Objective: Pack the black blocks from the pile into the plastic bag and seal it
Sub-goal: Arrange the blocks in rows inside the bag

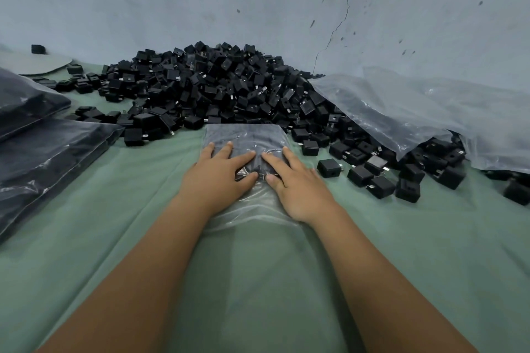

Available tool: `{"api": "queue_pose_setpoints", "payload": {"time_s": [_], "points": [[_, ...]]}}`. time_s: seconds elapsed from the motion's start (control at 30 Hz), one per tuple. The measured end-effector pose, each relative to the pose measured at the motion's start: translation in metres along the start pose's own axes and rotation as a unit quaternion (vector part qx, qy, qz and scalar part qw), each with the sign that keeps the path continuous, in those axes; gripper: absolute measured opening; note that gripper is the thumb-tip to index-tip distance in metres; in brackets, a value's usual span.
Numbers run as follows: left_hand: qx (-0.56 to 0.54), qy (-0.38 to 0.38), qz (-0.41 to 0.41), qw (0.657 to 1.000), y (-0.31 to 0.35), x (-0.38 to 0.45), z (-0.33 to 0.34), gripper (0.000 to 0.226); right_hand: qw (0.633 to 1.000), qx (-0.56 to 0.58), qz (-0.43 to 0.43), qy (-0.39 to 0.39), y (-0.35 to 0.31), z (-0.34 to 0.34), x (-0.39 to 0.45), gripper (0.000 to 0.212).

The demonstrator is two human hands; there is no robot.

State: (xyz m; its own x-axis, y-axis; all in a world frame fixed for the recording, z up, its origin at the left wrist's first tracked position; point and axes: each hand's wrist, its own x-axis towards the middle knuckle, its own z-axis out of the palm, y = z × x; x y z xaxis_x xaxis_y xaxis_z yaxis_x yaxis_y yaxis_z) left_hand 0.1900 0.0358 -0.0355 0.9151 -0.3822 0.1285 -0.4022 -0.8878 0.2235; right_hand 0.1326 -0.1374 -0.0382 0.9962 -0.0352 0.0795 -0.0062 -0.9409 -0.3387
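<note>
Head view, items listed left to right:

- Sealed bags (43, 152): filled packs stacked at the left edge of the green tabletop (258, 281).
- Left hand (219, 173): fingers straight and spread, pressing flat on the plastic bag (246, 135); nothing gripped.
- Plastic bag: lies just before the pile (212, 86), partly filled with black blocks; likely limp, slippery, fairly heavy. Best held by its empty near edge.
- Right hand (295, 180): fingers likewise flat, pressing the bag.
- Large clear sack (430, 112): spilling blocks at right.
</note>
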Motion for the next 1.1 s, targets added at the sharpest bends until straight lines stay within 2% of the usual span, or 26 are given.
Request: {"api": "queue_pose_setpoints", "payload": {"time_s": [0.2, 0.27, 0.33, 0.4, 0.47, 0.57, 0.63, 0.73, 0.8, 0.87, 0.93, 0.97, 1.03, 1.1], "points": [[-0.028, 0.027, -0.007, 0.999, 0.002, -0.005, 0.001, 0.06, 0.999, -0.009, -0.002, 0.043, 0.0, 0.002, -0.006, 0.049], [-0.057, 0.043, -0.007, 0.997, 0.002, -0.01, -0.001, 0.059, 0.992, -0.008, 0.004, 0.122, 0.0, 0.0, -0.012, 0.049], [-0.11, 0.054, -0.006, 0.992, 0.0, -0.019, -0.003, 0.056, 0.979, -0.01, 0.056, 0.197, 0.006, -0.004, -0.018, 0.049], [-0.184, 0.057, 0.003, 0.981, -0.003, -0.029, -0.005, 0.051, 0.975, -0.01, 0.138, 0.175, 0.015, -0.008, -0.025, 0.053], [-0.255, 0.051, 0.015, 0.966, -0.005, -0.04, -0.007, 0.048, 0.975, -0.009, 0.175, 0.133, 0.022, -0.009, -0.032, 0.053], [-0.293, 0.065, 0.014, 0.954, -0.007, -0.056, -0.011, 0.043, 0.969, 0.028, 0.139, 0.203, 0.022, -0.01, -0.042, 0.037], [-0.237, 0.094, 0.037, 0.966, -0.005, -0.066, -0.011, 0.039, 0.959, 0.045, 0.131, 0.246, 0.021, -0.011, -0.051, 0.028], [-0.17, 0.129, 0.092, 0.973, 0.003, -0.075, -0.01, 0.044, 0.942, 0.1, 0.135, 0.289, 0.02, -0.01, -0.062, 0.037], [-0.144, 0.102, 0.098, 0.979, 0.008, -0.078, -0.011, 0.052, 0.916, 0.166, 0.138, 0.338, 0.015, -0.011, -0.067, 0.046], [-0.113, 0.057, 0.103, 0.987, 0.009, -0.079, -0.012, 0.073, 0.9, 0.198, 0.123, 0.369, 0.005, -0.012, -0.07, 0.048], [-0.111, 0.024, 0.119, 0.986, 0.006, -0.082, -0.015, 0.088, 0.895, 0.207, 0.079, 0.388, -0.008, -0.013, -0.073, 0.041], [-0.123, 0.016, 0.126, 0.984, 0.004, -0.082, -0.017, 0.089, 0.892, 0.211, 0.052, 0.397, -0.015, -0.014, -0.075, 0.036], [-0.163, 0.024, 0.126, 0.978, 0.004, -0.082, -0.021, 0.073, 0.884, 0.216, -0.004, 0.414, -0.029, -0.014, -0.078, 0.032], [-0.232, 0.051, 0.112, 0.965, 0.006, -0.082, -0.022, 0.042, 0.882, 0.201, -0.06, 0.422, -0.043, -0.011, -0.083, 0.031]]}}
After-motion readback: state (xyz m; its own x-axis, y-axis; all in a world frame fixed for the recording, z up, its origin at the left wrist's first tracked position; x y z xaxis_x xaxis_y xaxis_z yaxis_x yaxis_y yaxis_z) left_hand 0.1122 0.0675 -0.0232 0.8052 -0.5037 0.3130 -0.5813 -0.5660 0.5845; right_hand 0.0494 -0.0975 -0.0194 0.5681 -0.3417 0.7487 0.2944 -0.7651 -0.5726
